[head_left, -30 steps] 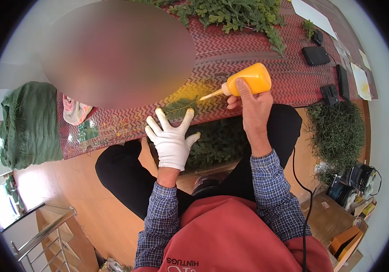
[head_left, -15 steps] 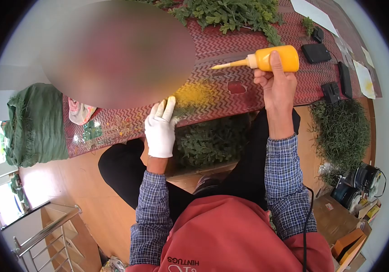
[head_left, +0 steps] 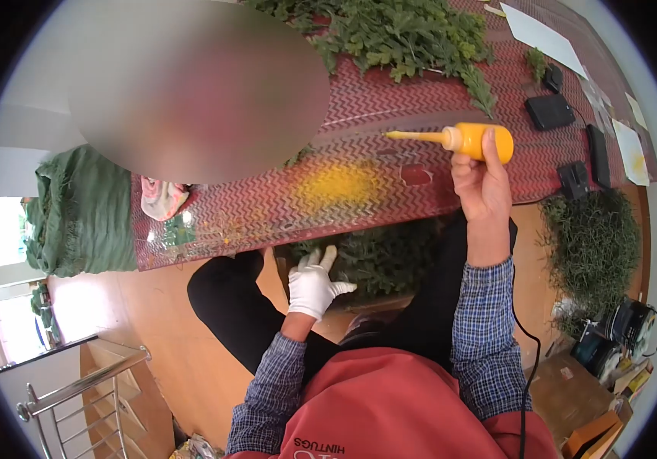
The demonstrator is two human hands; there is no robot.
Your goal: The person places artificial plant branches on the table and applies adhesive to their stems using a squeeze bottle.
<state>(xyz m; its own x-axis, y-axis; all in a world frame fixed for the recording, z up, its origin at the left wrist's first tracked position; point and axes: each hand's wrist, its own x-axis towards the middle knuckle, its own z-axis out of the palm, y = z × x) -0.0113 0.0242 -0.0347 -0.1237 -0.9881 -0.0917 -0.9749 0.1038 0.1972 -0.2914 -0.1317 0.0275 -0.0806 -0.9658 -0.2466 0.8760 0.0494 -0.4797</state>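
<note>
In the head view, my right hand (head_left: 484, 186) grips a yellow squeeze bottle (head_left: 469, 141) above the table, its long nozzle pointing left. My left hand (head_left: 315, 289), in a white glove, is below the table's near edge, over green sprigs (head_left: 391, 258) in a box between my legs. Its thumb is spread wide from the fingers, and the fingertips reach the greenery. A patch of yellow powder or paint (head_left: 338, 184) lies on the red patterned table covering (head_left: 260, 210), close to a torn spot (head_left: 416, 175).
A pile of green branches (head_left: 413, 38) lies at the table's far side. Black devices (head_left: 549, 112) and white paper (head_left: 544, 38) are on the right. Green cloth (head_left: 84, 210) hangs at the left, near a pink-white cloth (head_left: 163, 198). More greenery (head_left: 593, 237) stands right.
My left hand has moved from the yellow patch down to the box of greenery, its fingers now spread. My right hand still holds the bottle, slightly lower and further right in view.
</note>
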